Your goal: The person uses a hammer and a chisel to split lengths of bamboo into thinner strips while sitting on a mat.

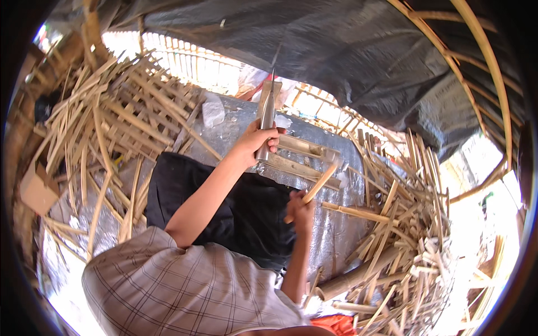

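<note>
My left hand [256,143] is closed around the lower part of a long shiny metal tool [269,109], held nearly upright in the picture. The tool narrows to a thin dark point at its far end; its exact kind does not show. A wooden block [261,99] stands just behind it. Lower and to the right, my right hand [301,208], a little blurred, grips the wooden handle of a hammer [321,183]. The hammer's greyish head is raised beside two split bamboo lengths [297,167], apart from the metal tool.
Heaps of split bamboo strips lie at the left [134,106] and the right [403,224]. A pale block [213,110] sits on the grey sheet [347,246]. A cardboard box [39,189] is at far left. Dark tarpaulin [336,45] hangs ahead, and black cloth [224,207] covers my lap.
</note>
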The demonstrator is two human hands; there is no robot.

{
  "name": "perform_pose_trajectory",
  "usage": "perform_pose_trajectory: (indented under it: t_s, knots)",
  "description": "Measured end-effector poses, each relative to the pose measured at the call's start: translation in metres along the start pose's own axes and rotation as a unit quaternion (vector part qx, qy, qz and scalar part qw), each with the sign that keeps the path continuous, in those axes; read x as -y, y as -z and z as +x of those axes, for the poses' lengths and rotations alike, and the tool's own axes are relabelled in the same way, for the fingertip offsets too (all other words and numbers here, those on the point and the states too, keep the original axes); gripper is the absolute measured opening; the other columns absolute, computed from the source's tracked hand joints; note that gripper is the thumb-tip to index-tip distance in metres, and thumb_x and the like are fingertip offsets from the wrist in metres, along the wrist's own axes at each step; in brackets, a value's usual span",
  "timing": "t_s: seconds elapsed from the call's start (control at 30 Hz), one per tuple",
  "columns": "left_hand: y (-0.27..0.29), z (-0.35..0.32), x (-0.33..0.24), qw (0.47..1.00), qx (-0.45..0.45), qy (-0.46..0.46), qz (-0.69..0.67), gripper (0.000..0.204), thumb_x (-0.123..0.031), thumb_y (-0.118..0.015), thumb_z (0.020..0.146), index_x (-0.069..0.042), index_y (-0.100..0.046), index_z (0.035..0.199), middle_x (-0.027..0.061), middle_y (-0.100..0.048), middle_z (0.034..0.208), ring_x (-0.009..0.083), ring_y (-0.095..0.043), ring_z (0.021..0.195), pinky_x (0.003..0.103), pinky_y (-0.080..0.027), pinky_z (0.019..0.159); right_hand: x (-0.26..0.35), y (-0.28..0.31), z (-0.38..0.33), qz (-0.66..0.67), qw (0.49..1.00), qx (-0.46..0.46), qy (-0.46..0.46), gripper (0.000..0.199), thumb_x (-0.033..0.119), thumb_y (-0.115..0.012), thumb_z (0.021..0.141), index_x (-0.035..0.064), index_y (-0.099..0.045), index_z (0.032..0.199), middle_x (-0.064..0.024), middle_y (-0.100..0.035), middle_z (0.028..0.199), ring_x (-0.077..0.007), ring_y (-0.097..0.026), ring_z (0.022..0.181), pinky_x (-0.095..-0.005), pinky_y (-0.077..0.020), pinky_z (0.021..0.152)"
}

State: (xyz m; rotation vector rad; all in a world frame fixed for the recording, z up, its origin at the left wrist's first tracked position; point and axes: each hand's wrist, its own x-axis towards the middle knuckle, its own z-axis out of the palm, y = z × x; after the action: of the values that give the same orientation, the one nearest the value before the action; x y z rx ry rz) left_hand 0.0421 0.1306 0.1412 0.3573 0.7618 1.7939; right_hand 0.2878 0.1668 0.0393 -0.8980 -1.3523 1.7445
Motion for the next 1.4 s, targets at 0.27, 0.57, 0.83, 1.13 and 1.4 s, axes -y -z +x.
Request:
perform_pose_trajectory:
  t_s: [0.27,0.57,0.83,1.13,1.4]
  knots:
    - [0.058,-0.041,0.032,0.995,-0.076,-0.064,0.008,0.015,-0.006,-0.06,0.094,-0.011,-0.051,0.105,0.0144,-0.066,0.093,0.0101,-0.049,0.057,0.032,-0.048,0.054,-0.13,0.043,-0.03,0.477,0.833,0.136,-0.246,0.017,0.005,-0.058,0.098,0.0133,-0.05,0.085,0.0059,-0.032,0.061,-0.0045,-0.028,0.047,-0.0193,-0.0251,0.041]
    - [0.112,-0.119,0.068,0.998,0.003,-0.022,0.053,0.01,-0.003,-0.058,0.081,-0.009,-0.054,0.088,0.0083,-0.056,0.077,0.0083,-0.041,0.044,0.031,-0.043,0.053,-0.123,0.044,-0.044,0.491,0.797,0.176,-0.306,0.024,0.008,-0.05,0.103,0.0089,-0.045,0.08,0.0049,-0.034,0.064,-0.0038,-0.031,0.049,-0.0188,-0.0304,0.041]
    - [0.138,-0.129,0.09,0.995,0.093,-0.028,0.012,0.01,-0.001,-0.057,0.074,-0.005,-0.055,0.082,0.0102,-0.056,0.075,0.0123,-0.047,0.052,0.033,-0.047,0.061,-0.114,0.035,-0.053,0.458,0.84,0.14,-0.256,0.03,0.007,-0.052,0.102,0.0114,-0.042,0.074,0.0049,-0.031,0.063,-0.004,-0.03,0.05,-0.0196,-0.0298,0.043]
    - [0.132,-0.138,0.091,0.981,0.182,-0.018,0.066,0.012,0.001,-0.059,0.075,-0.003,-0.056,0.086,0.0142,-0.06,0.079,0.0143,-0.053,0.052,0.033,-0.051,0.059,-0.101,0.022,-0.052,0.469,0.827,0.147,-0.273,0.024,0.007,-0.053,0.103,0.0078,-0.047,0.08,0.0044,-0.034,0.065,-0.0037,-0.032,0.051,-0.0187,-0.0308,0.044]
    - [0.109,-0.145,0.099,0.963,0.257,-0.003,0.083,0.014,0.001,-0.066,0.073,-0.002,-0.059,0.086,0.0174,-0.067,0.082,0.0132,-0.059,0.056,0.03,-0.055,0.059,-0.094,0.014,-0.071,0.424,0.86,0.118,-0.257,0.023,0.009,-0.056,0.103,0.0083,-0.049,0.081,0.0063,-0.033,0.065,-0.0022,-0.031,0.052,-0.0169,-0.029,0.044]
